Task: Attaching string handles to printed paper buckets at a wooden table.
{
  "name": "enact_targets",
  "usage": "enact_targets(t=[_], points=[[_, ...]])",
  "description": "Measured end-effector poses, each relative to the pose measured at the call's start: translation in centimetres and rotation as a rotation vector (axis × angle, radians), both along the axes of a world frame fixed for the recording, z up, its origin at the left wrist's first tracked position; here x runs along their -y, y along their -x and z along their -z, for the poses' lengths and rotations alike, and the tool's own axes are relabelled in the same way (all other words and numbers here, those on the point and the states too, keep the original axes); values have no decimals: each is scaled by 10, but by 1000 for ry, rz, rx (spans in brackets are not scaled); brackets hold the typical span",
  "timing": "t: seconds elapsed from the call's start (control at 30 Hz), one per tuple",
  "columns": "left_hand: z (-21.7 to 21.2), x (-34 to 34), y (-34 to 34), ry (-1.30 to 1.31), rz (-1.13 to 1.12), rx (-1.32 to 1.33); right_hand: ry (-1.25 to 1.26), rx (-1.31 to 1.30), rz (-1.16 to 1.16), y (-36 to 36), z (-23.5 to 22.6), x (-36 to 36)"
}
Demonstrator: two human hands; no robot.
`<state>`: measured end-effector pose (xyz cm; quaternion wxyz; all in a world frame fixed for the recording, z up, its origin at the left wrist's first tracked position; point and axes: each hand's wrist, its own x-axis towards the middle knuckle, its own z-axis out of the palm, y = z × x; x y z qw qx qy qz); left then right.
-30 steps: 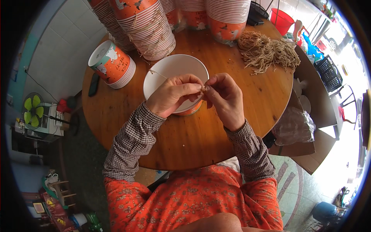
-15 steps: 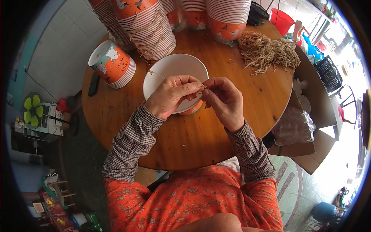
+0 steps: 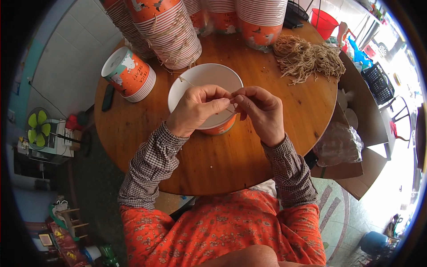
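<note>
Left hand [image 3: 198, 111] and right hand [image 3: 260, 111] together, fingertips pinching apparently a thin string [image 3: 189, 82] over white paper bucket [image 3: 195, 78].

sleeves: brown/wht check, buttoned cuffs | top: orange floral | no gloves

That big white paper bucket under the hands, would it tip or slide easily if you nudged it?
Probably. The paper bucket looks empty and thin-walled, so likely light, and the wooden table looks smooth, so it might slide. Its wide mouth over a narrower base suggests some tippiness.
</note>
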<state>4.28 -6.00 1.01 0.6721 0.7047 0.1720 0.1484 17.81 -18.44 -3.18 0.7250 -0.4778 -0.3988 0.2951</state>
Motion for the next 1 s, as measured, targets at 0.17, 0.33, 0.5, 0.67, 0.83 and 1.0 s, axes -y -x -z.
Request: enact_targets(t=[0.17,0.33,0.5,0.67,0.83,1.0], points=[[6,-1,-2,-54,24,1,51,48,24,0,-1,2],[7,0,-3,-98,-13,8,221,68,21,3,-14,10],[6,0,-2,-121,-4,6,169,101,-12,0,-11,9],[8,-1,-3,-114,-11,9,170,125,-35,-5,-12,8],[6,3,-1,-120,-38,-12,195,126,-46,-3,-12,8],[6,6,1,-149,-92,-8,190,117,-80,-3,-14,6]])
